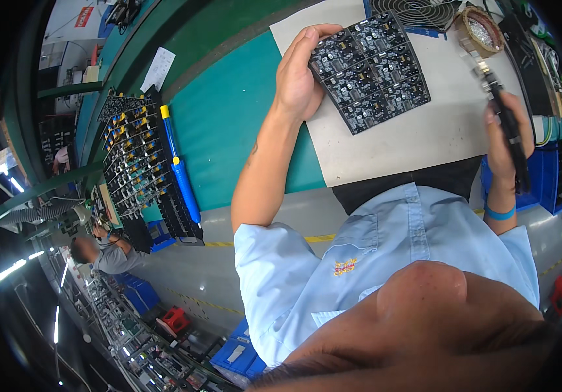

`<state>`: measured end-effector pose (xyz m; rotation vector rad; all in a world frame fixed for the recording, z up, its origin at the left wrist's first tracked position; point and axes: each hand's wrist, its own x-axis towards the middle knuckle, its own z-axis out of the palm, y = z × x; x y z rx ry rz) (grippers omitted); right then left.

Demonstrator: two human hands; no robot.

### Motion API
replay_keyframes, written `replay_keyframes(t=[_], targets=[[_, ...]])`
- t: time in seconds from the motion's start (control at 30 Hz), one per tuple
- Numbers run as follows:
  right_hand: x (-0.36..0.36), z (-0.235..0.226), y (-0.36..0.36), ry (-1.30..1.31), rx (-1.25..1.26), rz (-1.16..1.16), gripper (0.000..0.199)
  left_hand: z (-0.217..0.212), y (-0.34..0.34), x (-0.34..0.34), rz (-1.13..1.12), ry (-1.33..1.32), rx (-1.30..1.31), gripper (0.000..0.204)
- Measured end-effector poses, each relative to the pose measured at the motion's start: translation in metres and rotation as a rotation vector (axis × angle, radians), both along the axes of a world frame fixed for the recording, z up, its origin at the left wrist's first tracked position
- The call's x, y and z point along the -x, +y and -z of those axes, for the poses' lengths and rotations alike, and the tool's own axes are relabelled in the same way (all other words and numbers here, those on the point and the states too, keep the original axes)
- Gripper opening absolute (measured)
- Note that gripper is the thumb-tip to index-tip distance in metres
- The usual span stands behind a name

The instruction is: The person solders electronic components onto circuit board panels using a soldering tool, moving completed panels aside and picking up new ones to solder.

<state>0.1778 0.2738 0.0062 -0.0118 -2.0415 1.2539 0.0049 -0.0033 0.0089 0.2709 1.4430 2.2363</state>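
Observation:
My left hand [297, 75] grips the left edge of a black circuit board panel [372, 72], thumb along its rim. The panel is tilted above a pale sheet [385, 147] and divided into several small boards full of components. At the right, my right hand [508, 134] is closed around a black-handled tool [510, 127] that looks like a soldering iron. Its shiny metal front end is blurred and points toward a round brown-rimmed container [480, 46] of silvery bits.
A fan with a round grille [418, 13] stands at the back. On the green mat [222, 130] to the left lies a blue and yellow solder sucker [181, 173], beside a black rack [170, 189] of boards. Blue bins [542, 176] stand at the right. Another person [114, 251] works far left.

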Motion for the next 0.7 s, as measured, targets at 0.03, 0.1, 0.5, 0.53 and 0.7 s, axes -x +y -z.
replay_keyframes(t=[0.03, 0.1, 0.5, 0.53, 0.7], targets=[[0.001, 0.001, 0.003, 0.0, -0.001, 0.004, 0.04, 0.0, 0.002, -0.001, 0.004, 0.0, -0.001, 0.04], [0.01, 0.003, 0.011, -0.107, 0.064, 0.099, 0.04, -0.002, 0.004, -0.005, -0.014, -0.037, -0.004, 0.037], [0.017, -0.011, -0.037, 0.019, -0.038, -0.487, 0.043, 0.002, 0.007, -0.008, 0.056, 0.042, -0.028, 0.048], [0.019, -0.01, -0.041, 0.018, -0.039, -0.49, 0.043, 0.002, 0.007, -0.008, 0.053, 0.041, -0.028, 0.048], [0.025, -0.006, -0.054, -0.011, -0.027, -0.545, 0.045, 0.002, 0.006, -0.008, 0.082, 0.058, -0.031, 0.049]])
